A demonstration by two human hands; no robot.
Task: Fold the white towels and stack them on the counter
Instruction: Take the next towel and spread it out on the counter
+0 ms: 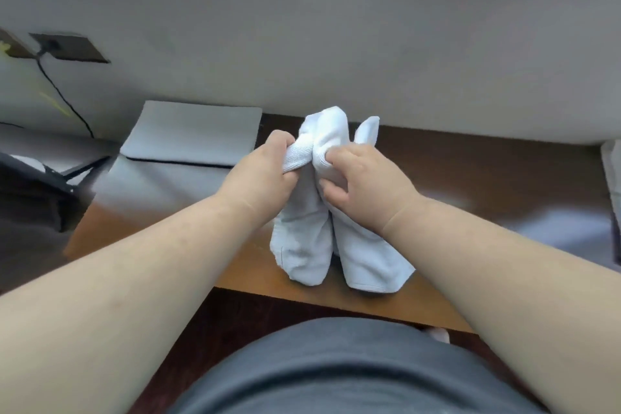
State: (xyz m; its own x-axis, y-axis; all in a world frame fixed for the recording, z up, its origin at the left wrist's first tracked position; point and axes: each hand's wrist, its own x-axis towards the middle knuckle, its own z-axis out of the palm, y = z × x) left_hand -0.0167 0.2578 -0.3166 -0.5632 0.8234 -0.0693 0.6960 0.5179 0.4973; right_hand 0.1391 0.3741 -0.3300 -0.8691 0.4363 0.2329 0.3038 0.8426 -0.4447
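Gripping towel [319, 198] over wd counter [487, 171].

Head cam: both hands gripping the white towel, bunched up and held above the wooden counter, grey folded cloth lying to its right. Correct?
Not quite. In the head view the grey folded cloth lies to the left of the white towel, not the right. The rest holds: the left hand and the right hand both grip the bunched towel above the wooden counter.
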